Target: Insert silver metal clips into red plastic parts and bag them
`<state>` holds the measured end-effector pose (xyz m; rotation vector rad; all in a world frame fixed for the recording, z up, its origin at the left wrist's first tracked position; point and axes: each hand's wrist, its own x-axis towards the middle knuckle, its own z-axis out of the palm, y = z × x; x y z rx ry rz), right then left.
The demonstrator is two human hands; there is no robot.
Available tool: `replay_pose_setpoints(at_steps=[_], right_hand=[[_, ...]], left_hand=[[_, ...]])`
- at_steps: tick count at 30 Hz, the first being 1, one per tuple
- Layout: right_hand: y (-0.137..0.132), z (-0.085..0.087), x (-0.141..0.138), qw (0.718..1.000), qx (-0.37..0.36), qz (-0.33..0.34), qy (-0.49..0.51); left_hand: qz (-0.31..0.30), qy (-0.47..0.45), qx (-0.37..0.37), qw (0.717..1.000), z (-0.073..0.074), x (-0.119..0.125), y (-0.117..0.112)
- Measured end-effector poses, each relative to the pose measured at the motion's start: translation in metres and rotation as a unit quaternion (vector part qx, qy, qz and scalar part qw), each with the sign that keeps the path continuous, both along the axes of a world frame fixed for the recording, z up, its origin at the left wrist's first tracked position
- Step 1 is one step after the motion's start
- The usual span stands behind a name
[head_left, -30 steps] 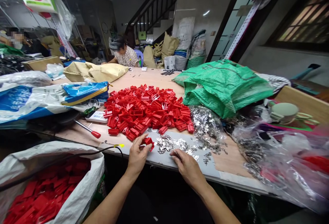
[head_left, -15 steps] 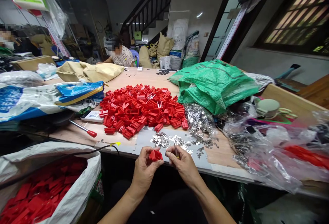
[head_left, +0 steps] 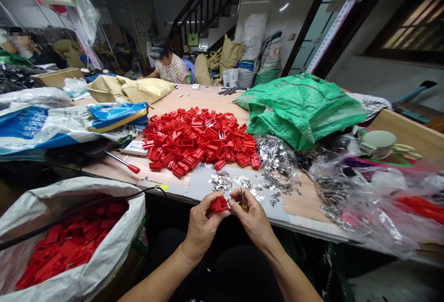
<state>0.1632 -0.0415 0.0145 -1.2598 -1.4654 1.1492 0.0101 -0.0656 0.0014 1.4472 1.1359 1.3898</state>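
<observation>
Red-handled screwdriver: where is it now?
Head view, left of centre: the screwdriver lies on the table, just left of the red plastic parts pile, handle toward the camera.

Bright, even indoor light (edges bowed by wide lens), corners slightly soft.

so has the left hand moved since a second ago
Yes. The left hand, holding a red part, has pulled back from the red pile, off the table edge toward the person.

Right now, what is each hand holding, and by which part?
Left hand pinches a red plastic clip by its sides; right hand grips a thin tool near its yellowish end.
</observation>
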Motion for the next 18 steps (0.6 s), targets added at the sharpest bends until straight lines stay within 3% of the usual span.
replay_pose_setpoints(at_steps=[8, 11, 14, 18], right_hand=[[-0.004, 0.009, -0.001, 0.999, -0.023, 0.023, -0.016], [-0.005, 0.013, -0.001, 0.998, -0.033, 0.043, 0.009], [-0.005, 0.015, 0.002, 0.991, -0.092, 0.072, 0.061], [-0.004, 0.013, 0.008, 0.979, -0.142, 0.064, 0.131]], left_hand=[[-0.031, 0.026, 0.093, 0.995, 0.003, 0.001, -0.001], [-0.05, -0.003, 0.056, 0.997, 0.004, 0.001, -0.003], [-0.055, -0.048, 0.001, 0.997, 0.005, 0.001, -0.004], [-0.042, -0.087, -0.039, 0.995, 0.005, 0.0, -0.003]])
